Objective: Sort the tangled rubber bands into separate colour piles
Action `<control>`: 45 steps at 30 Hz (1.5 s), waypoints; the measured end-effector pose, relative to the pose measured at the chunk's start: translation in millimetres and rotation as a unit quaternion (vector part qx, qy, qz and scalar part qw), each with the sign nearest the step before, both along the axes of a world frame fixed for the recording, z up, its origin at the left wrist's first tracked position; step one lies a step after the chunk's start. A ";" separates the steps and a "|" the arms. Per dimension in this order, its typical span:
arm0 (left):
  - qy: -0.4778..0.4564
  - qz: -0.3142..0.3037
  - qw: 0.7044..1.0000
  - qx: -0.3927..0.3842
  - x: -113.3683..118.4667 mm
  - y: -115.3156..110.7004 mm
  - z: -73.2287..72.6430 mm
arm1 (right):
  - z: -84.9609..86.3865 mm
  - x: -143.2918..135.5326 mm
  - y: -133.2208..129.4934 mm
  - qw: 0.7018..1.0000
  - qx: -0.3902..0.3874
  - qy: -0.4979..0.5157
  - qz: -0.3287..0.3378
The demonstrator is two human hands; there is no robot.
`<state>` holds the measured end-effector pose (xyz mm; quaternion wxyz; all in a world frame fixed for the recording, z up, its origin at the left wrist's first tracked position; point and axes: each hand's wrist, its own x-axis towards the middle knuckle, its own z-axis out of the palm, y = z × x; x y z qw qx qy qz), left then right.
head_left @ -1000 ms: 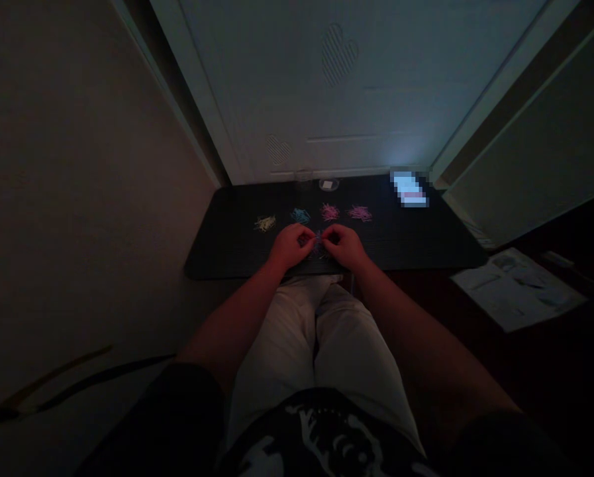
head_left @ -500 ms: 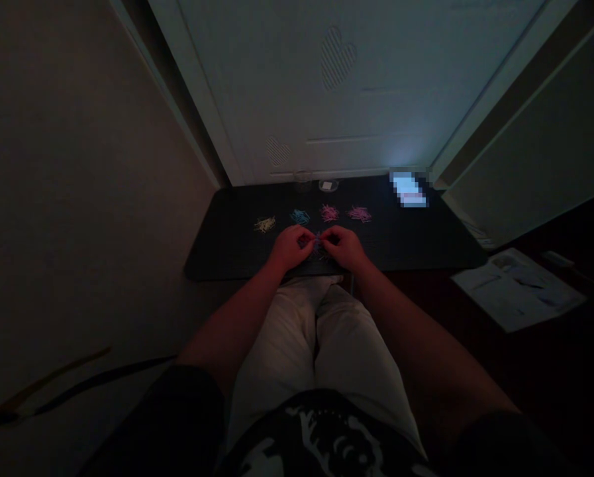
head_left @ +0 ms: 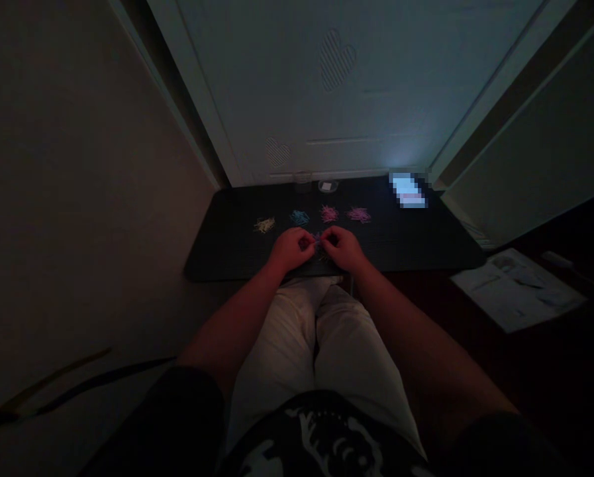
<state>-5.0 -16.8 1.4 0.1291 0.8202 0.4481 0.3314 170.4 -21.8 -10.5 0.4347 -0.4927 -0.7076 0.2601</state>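
Note:
My left hand (head_left: 293,248) and my right hand (head_left: 342,246) come close together over the near part of the dark table (head_left: 227,248). Both have thumb and fingers pinched, over a small purplish heap of thin sticks (head_left: 319,240). What sits between the fingertips is too small and dim to make out. Just beyond the hands, small piles of thin sticks lie in a row: a yellowish pile (head_left: 264,225), a blue pile (head_left: 299,217), a pink pile (head_left: 329,212) and a pinkish-purple pile (head_left: 359,214).
At the table's back edge stand a clear container (head_left: 303,181) and a round clear lid (head_left: 328,186) with a white label. A lit, blurred-out screen (head_left: 408,189) lies at the back right. Behind rises a white door (head_left: 287,79). A printed sheet (head_left: 518,289) lies lower right.
Both hands stay pinched in almost the same place, with only slight finger movement. The piles have not visibly changed.

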 end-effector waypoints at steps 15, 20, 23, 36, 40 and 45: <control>0.007 -0.026 0.999 0.032 -1.2 0.6 -1.5 | 7.1 -2.4 -4.0 0.999 0.001 0.017 0.038; 0.007 -0.028 0.999 0.034 -1.1 0.1 -0.7 | 9.3 -2.3 -4.5 0.999 0.002 0.032 0.042; 0.010 -0.030 0.999 0.033 -1.3 0.3 -0.2 | 9.5 -2.3 -4.4 0.998 0.000 0.042 0.044; 0.006 -0.021 0.999 0.030 -1.7 0.1 -0.8 | 7.7 -1.3 -4.0 0.999 -0.006 0.030 0.034; 0.005 -0.020 0.999 0.030 -1.9 -0.1 -0.4 | 8.3 -1.7 -4.1 0.999 -0.007 0.030 0.032; 0.007 -0.021 0.999 0.030 -1.5 -0.4 0.1 | 8.9 -1.4 -4.5 0.999 -0.026 0.028 0.026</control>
